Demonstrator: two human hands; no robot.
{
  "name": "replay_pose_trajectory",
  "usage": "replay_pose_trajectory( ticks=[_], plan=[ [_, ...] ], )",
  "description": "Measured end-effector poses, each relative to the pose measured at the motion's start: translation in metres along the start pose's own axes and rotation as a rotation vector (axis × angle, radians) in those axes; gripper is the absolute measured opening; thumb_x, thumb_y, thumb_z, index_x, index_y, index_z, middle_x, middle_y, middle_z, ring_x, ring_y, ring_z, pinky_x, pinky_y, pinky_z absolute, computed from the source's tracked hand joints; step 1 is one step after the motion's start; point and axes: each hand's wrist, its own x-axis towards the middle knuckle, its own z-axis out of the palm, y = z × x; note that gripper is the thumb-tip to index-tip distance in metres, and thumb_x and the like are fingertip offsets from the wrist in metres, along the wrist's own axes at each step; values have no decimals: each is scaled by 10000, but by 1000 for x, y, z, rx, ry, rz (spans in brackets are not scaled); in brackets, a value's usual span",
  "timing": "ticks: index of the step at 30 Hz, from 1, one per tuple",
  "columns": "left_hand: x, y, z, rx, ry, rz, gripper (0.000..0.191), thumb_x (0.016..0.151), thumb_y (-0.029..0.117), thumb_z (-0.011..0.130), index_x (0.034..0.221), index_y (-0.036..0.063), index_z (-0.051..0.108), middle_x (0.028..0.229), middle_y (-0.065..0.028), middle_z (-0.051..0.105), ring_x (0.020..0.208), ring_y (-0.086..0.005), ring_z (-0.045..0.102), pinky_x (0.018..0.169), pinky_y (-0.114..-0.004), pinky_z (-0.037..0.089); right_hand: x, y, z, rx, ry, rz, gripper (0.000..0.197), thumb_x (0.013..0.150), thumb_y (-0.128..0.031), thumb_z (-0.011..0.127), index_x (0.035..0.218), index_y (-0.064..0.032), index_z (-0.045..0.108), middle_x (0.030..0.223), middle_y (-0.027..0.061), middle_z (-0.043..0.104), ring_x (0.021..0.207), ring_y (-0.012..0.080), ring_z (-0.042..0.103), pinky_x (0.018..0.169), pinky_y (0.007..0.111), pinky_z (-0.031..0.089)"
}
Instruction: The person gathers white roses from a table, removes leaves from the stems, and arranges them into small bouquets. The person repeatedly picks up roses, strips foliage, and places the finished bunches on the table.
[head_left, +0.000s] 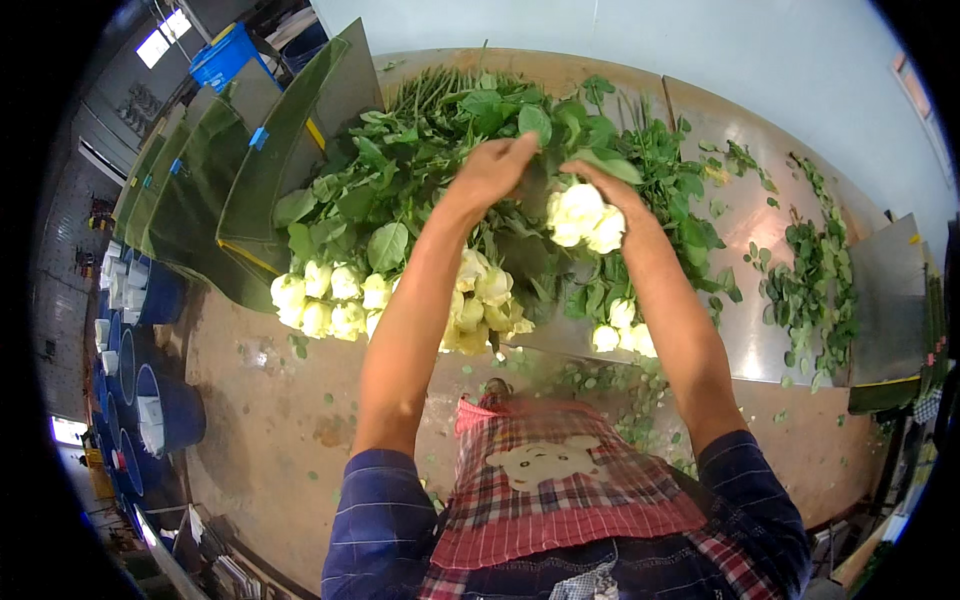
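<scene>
My right hand (609, 187) is closed round a small bunch of cream-white roses (586, 217), their heads towards me and their leafy stems pointing away. My left hand (496, 171) is at the stem side of that bunch, its thumb by a broad green leaf (534, 124). Its fingertips are hidden, so a grip on a stem cannot be made out. Under my left forearm lies a large pile of leafy rose stems (420, 150), with pale heads (330, 300) along the near edge. A few more white roses (622, 328) lie below my right hand.
Green-covered divider panels (262, 165) stand on the left. A metal tabletop (750, 300) carries stripped leaves (814, 292), and a metal panel (889, 300) rises at its right end. Blue buckets (171, 412) stand on the floor at left. A pale wall (675, 37) is behind the table.
</scene>
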Motion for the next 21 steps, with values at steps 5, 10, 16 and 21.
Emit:
replay_pose_trajectory(
  ticks=[5,10,16,21],
  plan=[
    [-33,-49,-16,1235,300,-122,408,731,331,638,909,-20,531,866,-175,611,782,-293,610,685,-390,486,7,-1,-7,-194,-28,83,256,737,-281,667,922,-117,600,775,51,620,618,169,617,544,320,521],
    [-29,-68,-18,1142,228,-156,449,654,280,685,931,-32,521,912,-207,603,864,-358,582,724,-401,480,19,35,10,-317,141,286,400,687,-329,699,993,-106,573,889,70,608,663,173,610,585,328,518],
    [-15,-94,-39,757,188,-217,442,667,266,682,928,-60,537,805,-156,583,713,-204,550,633,-342,438,57,102,-20,-160,-325,0,322,766,-196,643,1051,-63,573,1016,53,585,806,161,581,684,318,511],
    [-30,-74,-27,358,83,-258,353,782,279,603,1012,33,495,786,-50,570,669,-166,543,537,-307,432,33,88,0,-95,-310,119,258,788,-223,617,1008,-87,604,1029,44,578,794,155,577,651,322,517]
  ],
)
